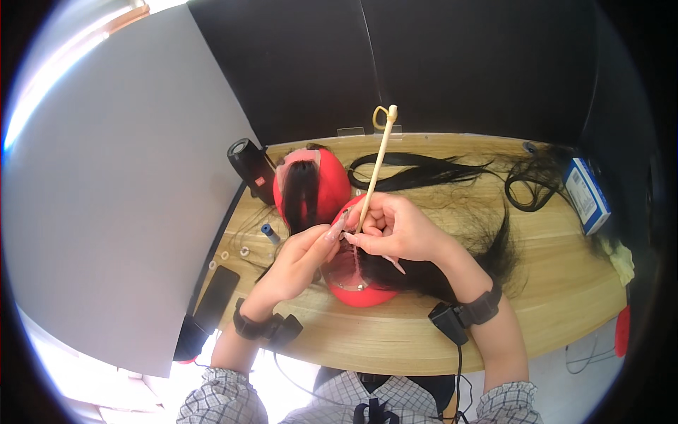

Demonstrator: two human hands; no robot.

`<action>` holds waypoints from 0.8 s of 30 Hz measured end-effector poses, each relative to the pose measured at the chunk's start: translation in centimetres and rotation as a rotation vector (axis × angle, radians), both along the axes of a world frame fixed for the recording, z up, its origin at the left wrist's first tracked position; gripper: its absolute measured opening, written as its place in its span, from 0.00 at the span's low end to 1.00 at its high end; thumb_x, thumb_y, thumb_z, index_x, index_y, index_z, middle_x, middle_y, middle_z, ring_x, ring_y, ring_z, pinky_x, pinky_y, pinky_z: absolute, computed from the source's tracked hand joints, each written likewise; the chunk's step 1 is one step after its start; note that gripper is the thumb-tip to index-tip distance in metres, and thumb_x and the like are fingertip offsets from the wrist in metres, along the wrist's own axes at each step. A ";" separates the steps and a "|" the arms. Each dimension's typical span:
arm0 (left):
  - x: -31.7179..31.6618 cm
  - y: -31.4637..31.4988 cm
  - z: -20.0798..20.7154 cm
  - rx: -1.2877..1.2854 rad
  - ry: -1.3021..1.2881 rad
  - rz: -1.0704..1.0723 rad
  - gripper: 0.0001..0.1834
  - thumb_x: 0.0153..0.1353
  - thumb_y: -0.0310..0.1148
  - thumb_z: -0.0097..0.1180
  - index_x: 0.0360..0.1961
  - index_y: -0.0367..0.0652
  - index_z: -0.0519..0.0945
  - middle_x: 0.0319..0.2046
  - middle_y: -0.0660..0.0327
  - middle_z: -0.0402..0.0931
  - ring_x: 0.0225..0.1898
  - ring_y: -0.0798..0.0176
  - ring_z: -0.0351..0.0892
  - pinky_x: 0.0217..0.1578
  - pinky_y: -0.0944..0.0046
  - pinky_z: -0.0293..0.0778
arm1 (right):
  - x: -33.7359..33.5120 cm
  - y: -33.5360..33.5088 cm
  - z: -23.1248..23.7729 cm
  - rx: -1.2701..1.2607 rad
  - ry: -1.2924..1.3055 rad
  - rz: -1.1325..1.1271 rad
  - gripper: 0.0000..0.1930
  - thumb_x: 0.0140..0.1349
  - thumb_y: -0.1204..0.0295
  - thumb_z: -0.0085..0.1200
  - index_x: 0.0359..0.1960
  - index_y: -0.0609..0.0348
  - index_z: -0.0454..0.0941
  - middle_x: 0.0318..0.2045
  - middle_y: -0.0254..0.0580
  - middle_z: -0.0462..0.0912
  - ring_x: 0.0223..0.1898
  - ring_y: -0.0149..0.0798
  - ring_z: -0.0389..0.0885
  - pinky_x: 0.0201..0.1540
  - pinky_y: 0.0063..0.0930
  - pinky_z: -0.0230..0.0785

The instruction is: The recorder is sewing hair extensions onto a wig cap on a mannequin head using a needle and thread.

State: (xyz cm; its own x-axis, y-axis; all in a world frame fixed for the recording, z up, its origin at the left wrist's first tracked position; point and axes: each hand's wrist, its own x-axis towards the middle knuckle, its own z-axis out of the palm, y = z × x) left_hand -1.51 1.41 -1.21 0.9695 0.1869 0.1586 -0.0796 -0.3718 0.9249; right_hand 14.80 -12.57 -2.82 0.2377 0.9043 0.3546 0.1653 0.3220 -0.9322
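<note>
The right hand point(402, 230) grips a slim, pale wooden stick point(378, 159) near its lower end; the stick's long axis runs from just right of the left fingertips up and away from the person, leaning slightly right, a tan loop at its top; the left hand point(300, 258) is narrowed, fingertips bunched beside the right's, whether around anything I cannot tell; both meet over a rounded red head form point(360, 298) with a sheer pinkish mesh cap point(342, 272), their fingers hiding the stick's tip; long black hair point(427, 278) spreads rightward beneath the right forearm; beyond the left hand sit a second red head form point(336, 181) and a black cylindrical speaker point(248, 168).
</note>
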 end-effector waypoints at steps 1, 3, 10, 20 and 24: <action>0.0 -0.2 0.1 0.020 0.010 0.011 0.18 0.74 0.40 0.37 0.27 0.42 0.68 0.22 0.72 0.61 0.25 0.78 0.59 0.26 0.74 0.58 | 0.0 -0.2 0.1 -0.002 0.002 0.001 0.09 0.56 0.75 0.61 0.35 0.63 0.75 0.18 0.23 0.67 0.21 0.17 0.64 0.26 0.15 0.59; 0.0 -0.1 -0.1 0.026 0.019 0.023 0.19 0.74 0.40 0.38 0.26 0.43 0.68 0.22 0.72 0.61 0.25 0.78 0.59 0.25 0.74 0.58 | -0.1 -0.3 0.5 -0.050 0.006 -0.005 0.09 0.56 0.75 0.61 0.35 0.63 0.75 0.17 0.22 0.67 0.21 0.18 0.65 0.26 0.15 0.60; -0.2 -0.4 -0.2 0.091 -0.046 0.069 0.18 0.72 0.36 0.39 0.26 0.38 0.69 0.22 0.65 0.62 0.25 0.71 0.62 0.27 0.69 0.61 | -0.1 -0.3 0.9 -0.037 0.041 0.016 0.09 0.59 0.71 0.60 0.36 0.62 0.75 0.18 0.26 0.72 0.17 0.18 0.68 0.20 0.15 0.60; -1.4 -0.8 0.3 0.657 -0.218 0.090 0.04 0.61 0.22 0.50 0.29 0.32 0.73 0.24 0.52 0.65 0.26 0.50 0.67 0.30 0.57 0.66 | -0.5 0.1 1.8 -0.229 0.147 -0.127 0.17 0.73 0.63 0.40 0.33 0.64 0.73 0.13 0.28 0.66 0.10 0.22 0.65 0.11 0.16 0.58; -1.2 -1.0 0.0 0.759 -0.270 0.095 0.05 0.59 0.22 0.53 0.27 0.34 0.72 0.23 0.53 0.64 0.25 0.50 0.67 0.28 0.57 0.66 | -0.8 0.4 2.7 -0.257 0.087 -0.183 0.14 0.72 0.65 0.41 0.34 0.62 0.74 0.14 0.27 0.68 0.11 0.20 0.65 0.12 0.15 0.57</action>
